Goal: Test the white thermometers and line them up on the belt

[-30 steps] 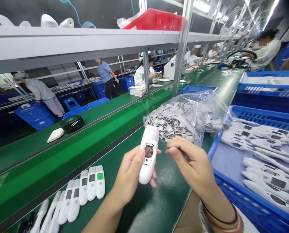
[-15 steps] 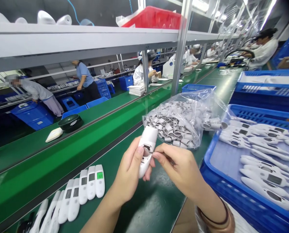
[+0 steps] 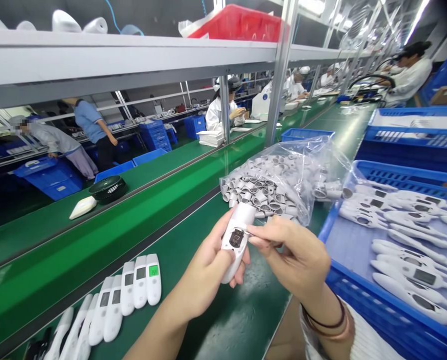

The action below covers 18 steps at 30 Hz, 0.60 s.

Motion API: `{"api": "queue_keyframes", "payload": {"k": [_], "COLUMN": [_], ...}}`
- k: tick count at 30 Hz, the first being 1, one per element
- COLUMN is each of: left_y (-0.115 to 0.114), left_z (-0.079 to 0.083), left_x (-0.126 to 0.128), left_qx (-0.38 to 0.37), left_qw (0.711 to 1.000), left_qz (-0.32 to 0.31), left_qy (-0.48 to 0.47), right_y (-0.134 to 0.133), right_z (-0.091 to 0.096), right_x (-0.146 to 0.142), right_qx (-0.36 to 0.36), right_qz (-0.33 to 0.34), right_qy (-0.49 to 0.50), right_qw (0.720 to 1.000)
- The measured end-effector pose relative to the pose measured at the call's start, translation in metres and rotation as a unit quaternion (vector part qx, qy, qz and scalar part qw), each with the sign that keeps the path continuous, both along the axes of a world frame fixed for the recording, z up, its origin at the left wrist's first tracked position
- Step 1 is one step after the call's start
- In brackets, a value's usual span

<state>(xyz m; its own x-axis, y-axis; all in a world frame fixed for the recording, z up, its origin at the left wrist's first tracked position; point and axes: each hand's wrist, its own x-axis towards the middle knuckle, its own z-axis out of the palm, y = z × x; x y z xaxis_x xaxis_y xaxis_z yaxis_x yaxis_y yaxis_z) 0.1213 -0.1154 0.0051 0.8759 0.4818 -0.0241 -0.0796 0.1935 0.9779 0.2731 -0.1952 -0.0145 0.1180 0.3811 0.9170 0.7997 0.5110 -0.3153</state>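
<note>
My left hand [image 3: 208, 265] is wrapped round a white handheld thermometer body [image 3: 237, 239], held upright over the green bench with its dark square opening facing me. My right hand [image 3: 296, 255] is pinched shut just right of that opening, fingertips touching the device; what it pinches is too small to make out. Behind both hands lies a clear plastic bag [image 3: 283, 182] full of small grey-white caps.
A row of finished white thermometers [image 3: 133, 295] lies at the lower left on the green conveyor [image 3: 96, 235]. A blue crate [image 3: 358, 295] of white devices stands at the right. A black fan [image 3: 107, 189] sits at the left. Other workers are across the line and far right.
The thermometer body has tilted, its top now leaning right, and sits slightly lower. My right hand's pinch stays at the opening. A person in blue behind has walked left.
</note>
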Motion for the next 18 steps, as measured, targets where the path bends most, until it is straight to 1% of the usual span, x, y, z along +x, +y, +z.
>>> {"api": "queue_keyframes", "payload": {"k": [2,4,6,8,9,10,11,12,13,14,15,16,17,18], "left_y": [-0.003,-0.006,-0.009,-0.01,-0.011,-0.011,-0.011,-0.012,-0.013,-0.013,-0.014,-0.015,-0.016,-0.017], "left_z": [0.001,0.0,-0.003,-0.008,-0.012,-0.015,-0.017,-0.019,-0.021,-0.021,-0.021,-0.021,-0.021,-0.021], "left_x": [0.0,0.0,0.0,-0.001,-0.001,-0.002,-0.002,-0.002,-0.001,0.0,0.001,0.002,0.004,0.005], "left_qx": [0.016,0.033,0.049,0.082,0.109,0.143,0.18,0.217,0.249,0.275,0.297,0.314,0.326,0.333], "left_qw": [0.999,0.998,0.996,0.992,0.989,0.983,0.975,0.966,0.958,0.95,0.943,0.937,0.932,0.93], "left_qz": [0.029,0.053,0.072,0.092,0.103,0.116,0.128,0.138,0.144,0.147,0.149,0.149,0.15,0.151], "left_qy": [-0.004,-0.004,0.005,0.015,0.017,0.018,0.019,0.021,0.025,0.03,0.034,0.039,0.042,0.046], "right_y": [-0.003,-0.004,-0.003,-0.001,0.001,0.002,0.005,0.007,0.009,0.011,0.013,0.014,0.015,0.017], "right_z": [-0.002,-0.003,-0.005,-0.006,-0.007,-0.007,-0.007,-0.007,-0.007,-0.006,-0.005,-0.004,-0.004,-0.004], "right_x": [-0.003,-0.006,-0.008,-0.011,-0.013,-0.014,-0.015,-0.016,-0.016,-0.016,-0.016,-0.017,-0.018,-0.019], "right_qx": [0.018,0.026,0.027,0.03,0.029,0.019,-0.005,-0.038,-0.079,-0.124,-0.166,-0.2,-0.223,-0.236], "right_qz": [-0.025,-0.069,-0.102,-0.113,-0.104,-0.088,-0.067,-0.039,0.0,0.049,0.099,0.146,0.185,0.21], "right_qy": [-0.014,-0.075,-0.145,-0.179,-0.17,-0.136,-0.075,0.011,0.11,0.208,0.291,0.353,0.393,0.418], "right_qw": [0.999,0.994,0.984,0.977,0.98,0.987,0.995,0.998,0.991,0.969,0.937,0.902,0.873,0.852]}}
